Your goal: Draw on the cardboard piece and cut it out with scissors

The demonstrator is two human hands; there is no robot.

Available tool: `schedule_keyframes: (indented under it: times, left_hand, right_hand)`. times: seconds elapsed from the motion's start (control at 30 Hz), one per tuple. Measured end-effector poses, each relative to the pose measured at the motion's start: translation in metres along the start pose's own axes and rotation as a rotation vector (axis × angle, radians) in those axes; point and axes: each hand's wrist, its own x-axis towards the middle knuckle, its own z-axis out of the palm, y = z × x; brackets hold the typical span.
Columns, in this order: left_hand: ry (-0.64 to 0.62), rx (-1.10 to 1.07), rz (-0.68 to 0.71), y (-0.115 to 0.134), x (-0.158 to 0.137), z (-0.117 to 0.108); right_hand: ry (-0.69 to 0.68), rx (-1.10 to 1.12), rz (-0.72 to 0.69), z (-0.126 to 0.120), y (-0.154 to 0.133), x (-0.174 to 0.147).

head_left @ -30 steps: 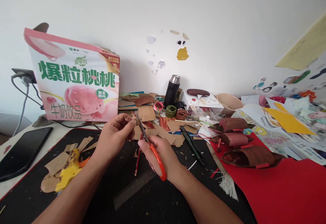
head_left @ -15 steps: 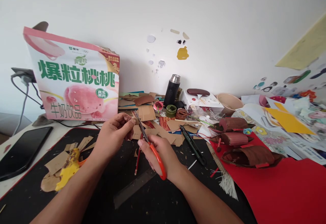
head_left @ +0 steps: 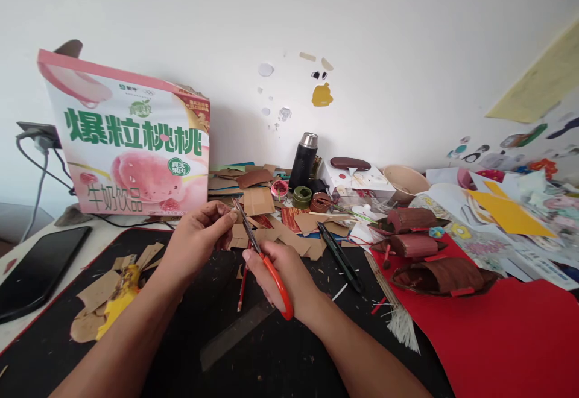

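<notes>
My left hand [head_left: 199, 235] is closed in a pinch on a small piece that looks like brown cardboard [head_left: 236, 216]; the fingers cover most of it. Orange-handled scissors [head_left: 281, 292] are gripped in my right hand [head_left: 294, 265], their blades pointing up and away, with the tips right beside the pinched piece. Whether the blades touch it is hard to make out. Beneath the hands lies a red pencil [head_left: 243, 283] on the black mat [head_left: 181, 350]. To the right of the scissors rests a dark green utility knife [head_left: 340, 257].
A large pink-and-white drink carton [head_left: 136, 145] stands at the back left, near a phone [head_left: 43, 271]. Cardboard scraps [head_left: 289, 238] and a black flask [head_left: 304, 161] fill the back. Brown model boats [head_left: 447, 276] sit on red paper [head_left: 511, 337] at right.
The view has shifted very slightly. Both hands keep nearly the same pose, and the scissor tips remain close to the pinched piece.
</notes>
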Motion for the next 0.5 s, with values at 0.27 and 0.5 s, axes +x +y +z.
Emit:
schedule_keyframes:
  times: [0.27, 0.5]
  left_hand:
    - [-0.006, -0.023, -0.039, -0.0015, 0.0017, -0.0039]
    - [-0.005, -0.081, -0.090, -0.0028, 0.0038, -0.0073]
  right_hand:
    - [0.005, -0.049, 0.004, 0.0010, 0.0045, 0.0016]
    - [-0.008, -0.095, -0.028, -0.0001, 0.0040, 0.0012]
